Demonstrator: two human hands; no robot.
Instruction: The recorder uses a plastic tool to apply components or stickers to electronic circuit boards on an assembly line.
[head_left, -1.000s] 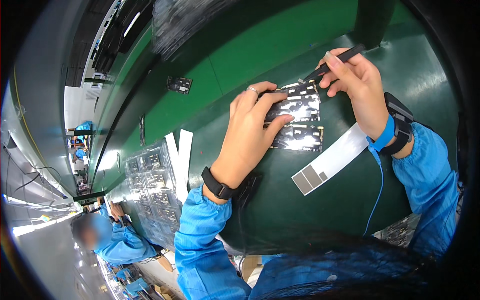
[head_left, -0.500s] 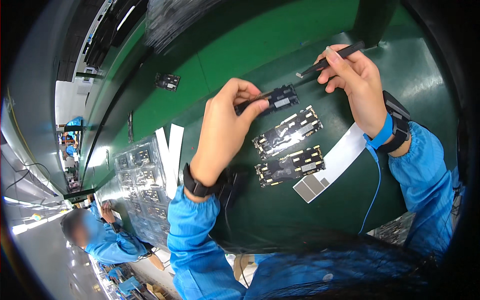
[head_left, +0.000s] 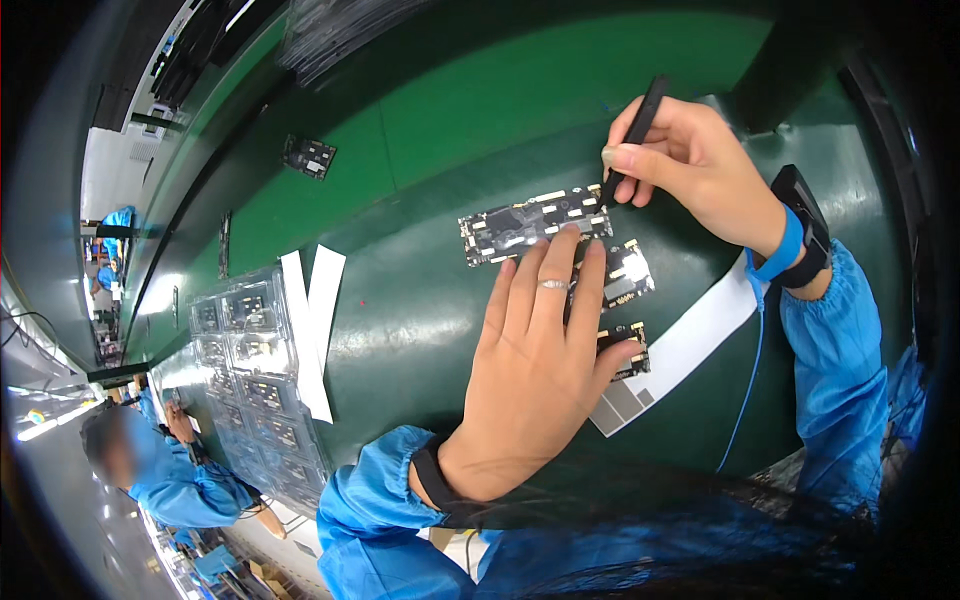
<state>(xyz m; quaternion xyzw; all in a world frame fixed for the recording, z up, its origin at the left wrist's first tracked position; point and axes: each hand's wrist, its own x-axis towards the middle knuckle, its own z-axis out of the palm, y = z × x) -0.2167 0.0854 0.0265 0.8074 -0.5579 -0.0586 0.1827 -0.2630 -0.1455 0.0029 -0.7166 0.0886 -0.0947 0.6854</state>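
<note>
Three black circuit boards lie in a column on the dark green table: a far board (head_left: 515,228), a middle board (head_left: 632,275) and a near board (head_left: 632,362). My left hand (head_left: 540,345), fingers stretched and slightly apart, lies over the middle and near boards, hiding much of them. Its fingertips reach the front edge of the far board. My right hand (head_left: 690,170) grips black tweezers (head_left: 646,115), their tip at the far board's right end. Whether anything is in the tip is too small to tell. Beside the boards lies a white strip with grey patches (head_left: 690,348).
Clear plastic trays (head_left: 310,425) of boards stand at the left, beside two white strips (head_left: 325,285). Another board (head_left: 310,157) lies at the back left. A blue cord (head_left: 757,370) hangs from my right wrist. A person in blue (head_left: 190,490) sits far left.
The far board, which my left hand was holding, now lies flat on the table. My left hand has opened and spread over the boards. The tweezers, earlier with a small piece, have come down to the far board.
</note>
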